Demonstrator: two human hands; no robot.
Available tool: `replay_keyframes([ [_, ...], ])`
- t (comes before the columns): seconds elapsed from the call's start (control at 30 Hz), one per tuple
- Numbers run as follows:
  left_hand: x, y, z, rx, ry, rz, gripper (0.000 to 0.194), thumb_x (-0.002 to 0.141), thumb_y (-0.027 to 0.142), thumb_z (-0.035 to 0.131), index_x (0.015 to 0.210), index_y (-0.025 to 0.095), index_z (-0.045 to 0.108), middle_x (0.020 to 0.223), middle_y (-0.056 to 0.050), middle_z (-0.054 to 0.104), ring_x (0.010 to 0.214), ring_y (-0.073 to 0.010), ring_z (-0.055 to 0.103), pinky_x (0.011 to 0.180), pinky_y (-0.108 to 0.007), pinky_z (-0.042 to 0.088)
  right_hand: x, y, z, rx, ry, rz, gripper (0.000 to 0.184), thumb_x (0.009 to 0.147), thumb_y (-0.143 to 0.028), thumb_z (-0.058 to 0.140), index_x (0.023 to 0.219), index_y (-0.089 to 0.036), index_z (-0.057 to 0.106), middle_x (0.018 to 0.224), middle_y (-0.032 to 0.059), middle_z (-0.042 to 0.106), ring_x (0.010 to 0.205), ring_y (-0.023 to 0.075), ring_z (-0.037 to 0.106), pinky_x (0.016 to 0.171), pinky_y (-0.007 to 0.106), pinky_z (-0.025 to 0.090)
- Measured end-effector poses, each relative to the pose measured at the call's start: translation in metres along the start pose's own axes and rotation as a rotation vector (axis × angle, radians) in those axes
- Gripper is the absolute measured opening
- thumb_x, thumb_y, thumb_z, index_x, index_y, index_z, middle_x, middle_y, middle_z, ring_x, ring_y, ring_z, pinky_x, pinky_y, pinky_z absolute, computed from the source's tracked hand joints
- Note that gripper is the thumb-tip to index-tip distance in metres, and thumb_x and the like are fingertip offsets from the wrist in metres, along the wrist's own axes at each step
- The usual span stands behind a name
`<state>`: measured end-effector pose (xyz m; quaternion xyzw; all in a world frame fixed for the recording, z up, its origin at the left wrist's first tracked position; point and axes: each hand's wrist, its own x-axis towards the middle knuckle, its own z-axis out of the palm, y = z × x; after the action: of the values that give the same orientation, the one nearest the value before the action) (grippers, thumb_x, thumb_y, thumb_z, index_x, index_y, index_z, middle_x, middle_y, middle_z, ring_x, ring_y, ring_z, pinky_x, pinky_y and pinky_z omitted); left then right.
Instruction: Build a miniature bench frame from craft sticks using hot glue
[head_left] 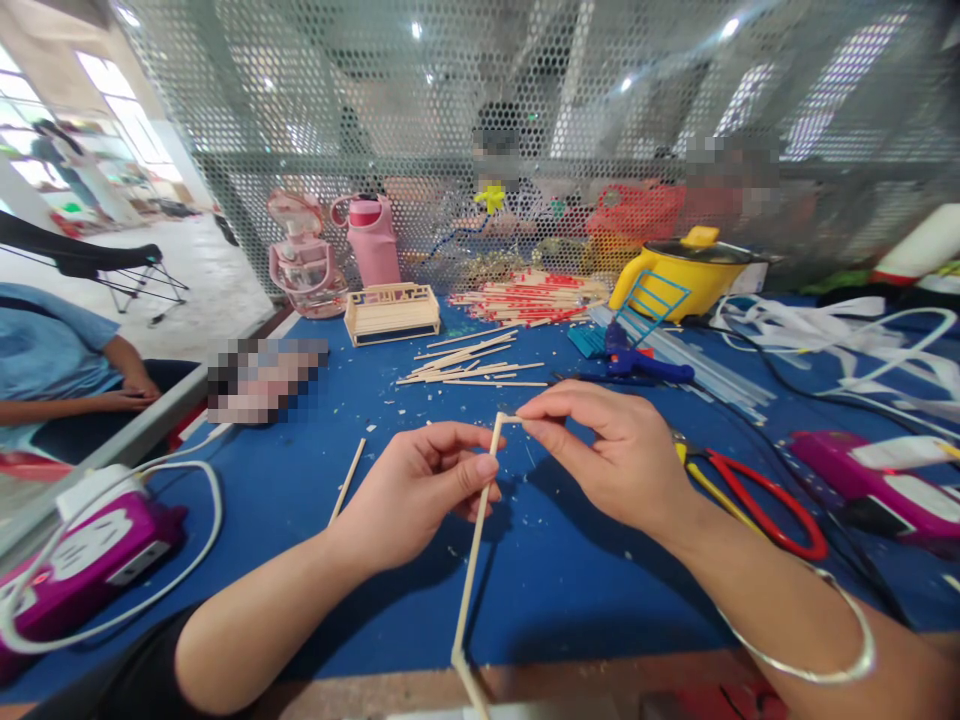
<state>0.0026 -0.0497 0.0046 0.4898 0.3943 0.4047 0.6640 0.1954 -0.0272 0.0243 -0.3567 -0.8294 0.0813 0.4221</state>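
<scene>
Between the thumb and fingers of my left hand (427, 490) is a long thin wooden stick (472, 560), held tilted above the blue tabletop. Near the bottom edge of the view it meets another stick (471, 685) at an angle. My right hand (615, 445) pinches a short wooden stick piece (511, 419), whose other end touches the top of the long stick. A loose stick (349, 480) lies left of my left hand. Several plain sticks (472, 365) lie beyond my hands, and a blue glue gun (637, 362) rests behind my right hand.
A small wooden stick frame (392, 314) and a pile of red-tipped sticks (532, 298) stand at the back, near a yellow pot (682, 275). Red-handled pliers (772, 505) lie beside my right forearm. Purple power strips (90, 560) with cables flank both sides. A person (67, 370) sits at left.
</scene>
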Motion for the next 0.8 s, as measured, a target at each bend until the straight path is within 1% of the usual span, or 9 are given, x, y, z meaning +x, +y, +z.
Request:
replay_keyframes([
  [0.13, -0.0012, -0.0015, 0.0004, -0.004, 0.004, 0.010, 0.037, 0.068, 0.037, 0.073, 0.095, 0.013, 0.065, 0.062, 0.000, 0.065, 0.056, -0.0102, 0.061, 0.055, -0.021, 0.051, -0.0007, -0.0002, 0.0003, -0.001, -0.023, 0.030, 0.013, 0.085, -0.024, 0.055, 0.087, -0.022, 0.068, 0.081, 0.0010, 0.070, 0.074, 0.0136, 0.065, 0.070, 0.025, 0.051],
  [0.37, -0.0030, -0.0029, 0.0007, 0.026, 0.051, 0.061, 0.033, 0.069, 0.034, 0.073, 0.095, 0.014, 0.068, 0.062, 0.000, 0.065, 0.054, -0.0090, 0.060, 0.055, -0.020, 0.051, -0.0013, -0.0036, -0.0027, 0.008, -0.031, 0.026, 0.014, 0.085, -0.021, 0.055, 0.088, -0.023, 0.068, 0.083, -0.0005, 0.072, 0.073, 0.0127, 0.066, 0.069, 0.023, 0.051],
  [0.57, -0.0024, -0.0032, 0.0003, 0.088, 0.068, 0.070, 0.033, 0.069, 0.036, 0.072, 0.094, 0.014, 0.069, 0.061, -0.001, 0.065, 0.053, -0.0095, 0.057, 0.055, -0.022, 0.051, -0.0007, -0.0036, -0.0023, -0.009, -0.018, 0.045, 0.014, 0.085, -0.022, 0.054, 0.087, -0.023, 0.067, 0.082, -0.0002, 0.072, 0.072, 0.0138, 0.067, 0.068, 0.024, 0.052],
  [0.7, -0.0021, -0.0041, -0.0013, 0.128, 0.084, 0.086, 0.034, 0.069, 0.037, 0.072, 0.094, 0.015, 0.070, 0.061, -0.001, 0.064, 0.052, -0.0094, 0.056, 0.054, -0.022, 0.051, -0.0007, -0.0028, -0.0028, -0.040, -0.023, 0.017, 0.013, 0.085, -0.023, 0.055, 0.087, -0.024, 0.068, 0.082, -0.0002, 0.072, 0.074, 0.0145, 0.066, 0.069, 0.025, 0.052],
  [0.8, -0.0022, -0.0039, -0.0019, 0.150, 0.096, 0.096, 0.034, 0.068, 0.038, 0.072, 0.094, 0.015, 0.071, 0.061, -0.001, 0.065, 0.052, -0.0094, 0.056, 0.054, -0.022, 0.051, -0.0006, -0.0034, -0.0037, -0.068, -0.005, -0.020, 0.012, 0.084, -0.022, 0.056, 0.085, -0.024, 0.068, 0.079, -0.0003, 0.071, 0.072, 0.0140, 0.065, 0.069, 0.026, 0.051],
])
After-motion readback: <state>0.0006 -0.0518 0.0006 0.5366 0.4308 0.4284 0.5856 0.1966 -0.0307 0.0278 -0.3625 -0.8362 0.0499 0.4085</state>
